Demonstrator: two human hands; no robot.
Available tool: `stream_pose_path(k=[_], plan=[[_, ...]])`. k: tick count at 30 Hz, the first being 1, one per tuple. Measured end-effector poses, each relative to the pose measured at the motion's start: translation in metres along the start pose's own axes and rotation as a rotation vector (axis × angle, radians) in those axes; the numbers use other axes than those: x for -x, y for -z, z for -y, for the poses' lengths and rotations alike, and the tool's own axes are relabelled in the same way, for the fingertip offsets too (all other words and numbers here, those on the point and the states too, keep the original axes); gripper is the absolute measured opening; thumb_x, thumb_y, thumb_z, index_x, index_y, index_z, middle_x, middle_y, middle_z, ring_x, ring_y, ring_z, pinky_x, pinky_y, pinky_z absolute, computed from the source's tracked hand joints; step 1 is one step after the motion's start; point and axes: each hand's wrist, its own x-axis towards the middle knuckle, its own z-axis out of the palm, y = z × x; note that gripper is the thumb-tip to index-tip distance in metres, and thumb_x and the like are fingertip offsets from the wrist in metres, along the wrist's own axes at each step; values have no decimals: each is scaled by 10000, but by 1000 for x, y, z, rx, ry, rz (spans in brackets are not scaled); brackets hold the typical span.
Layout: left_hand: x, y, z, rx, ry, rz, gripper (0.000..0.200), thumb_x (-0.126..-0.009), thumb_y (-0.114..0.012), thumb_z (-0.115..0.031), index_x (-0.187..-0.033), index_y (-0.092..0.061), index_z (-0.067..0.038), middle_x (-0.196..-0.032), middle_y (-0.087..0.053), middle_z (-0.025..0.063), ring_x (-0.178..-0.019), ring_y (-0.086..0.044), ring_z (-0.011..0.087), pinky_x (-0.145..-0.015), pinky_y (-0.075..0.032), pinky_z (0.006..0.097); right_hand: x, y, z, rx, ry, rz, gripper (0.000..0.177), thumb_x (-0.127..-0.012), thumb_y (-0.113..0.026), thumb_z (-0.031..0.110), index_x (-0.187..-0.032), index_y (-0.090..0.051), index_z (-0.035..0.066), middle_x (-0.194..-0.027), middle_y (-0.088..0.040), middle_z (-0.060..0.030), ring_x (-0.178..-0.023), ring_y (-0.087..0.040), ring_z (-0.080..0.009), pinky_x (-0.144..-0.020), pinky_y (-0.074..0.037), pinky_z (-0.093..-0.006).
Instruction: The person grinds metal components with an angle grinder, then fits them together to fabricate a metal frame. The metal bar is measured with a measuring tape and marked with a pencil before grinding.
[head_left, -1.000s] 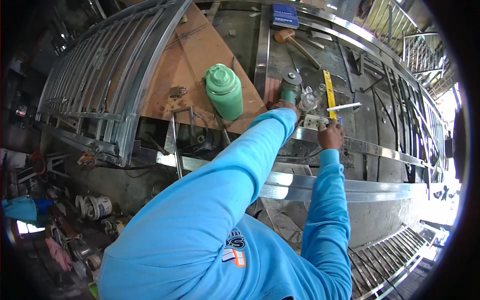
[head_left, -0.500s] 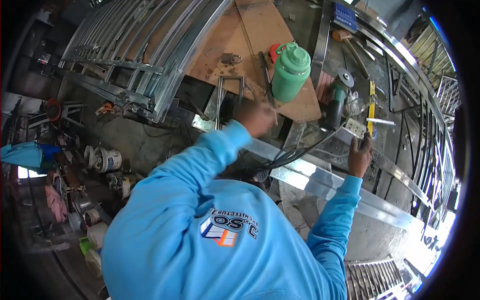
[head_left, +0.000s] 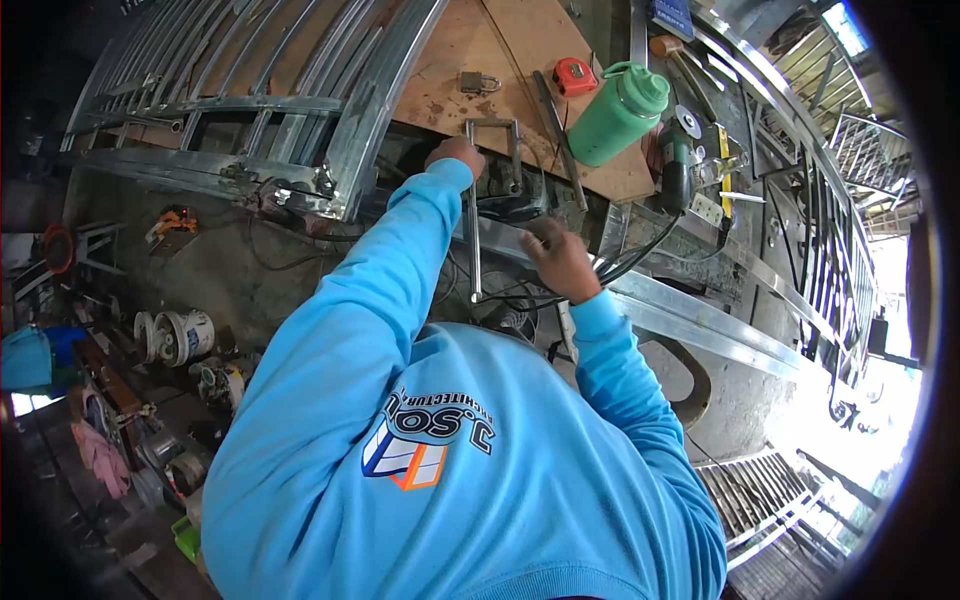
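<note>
My left hand is closed around the long leg of a bent, U-shaped metal bar, near its upper bend. The bar's short leg points down beside a dark object that I cannot make out. My right hand is to the right of the bar, over the metal beams and close to black cables. Its fingers are loosely bent and apart, with nothing visible in them. Beyond my hands, a green bottle, a red tape measure and a padlock rest on a brown board.
An angle grinder, a power strip and a yellow level lie at the right, with a mallet behind. A barred metal frame stands at the left. Long metal beams cross in front of me.
My right hand has moved left, away from the power strip. My left hand has gone forward onto the bent bar, whose long leg now shows in front of it. The view has shifted.
</note>
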Motion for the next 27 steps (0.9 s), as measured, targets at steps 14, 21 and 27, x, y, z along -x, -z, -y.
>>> stream_pose_path(k=[14,21,27], plan=[[31,28,33,925,-273,-245,280,-941,-658,-280,-896,-663,-4,-674,-637,56,-497,-582,125,-428,-441,279,85,-15,69,-141,-286,-105,258,-951,-635,267,-1022,-626,19,-724,-626,-182,-666,-634,-348,-600,-469,-427],[110,88,-3,1312,-331,19,256,-977,-636,-295,-892,-598,-56,-672,-626,45,-534,-568,118,-460,-440,260,71,-5,99,147,-125,-347,254,-881,-697,264,-987,-643,40,-799,-665,-206,-736,-638,-432,-634,-500,-489],[126,103,-9,1171,-467,-67,350,-963,-649,-290,-757,-629,-7,-613,-617,62,-500,-563,153,-489,-445,312,73,-1,92,132,-35,-349,361,-883,-706,265,-1152,-611,44,-948,-677,-217,-854,-652,-439,-726,-525,-481]])
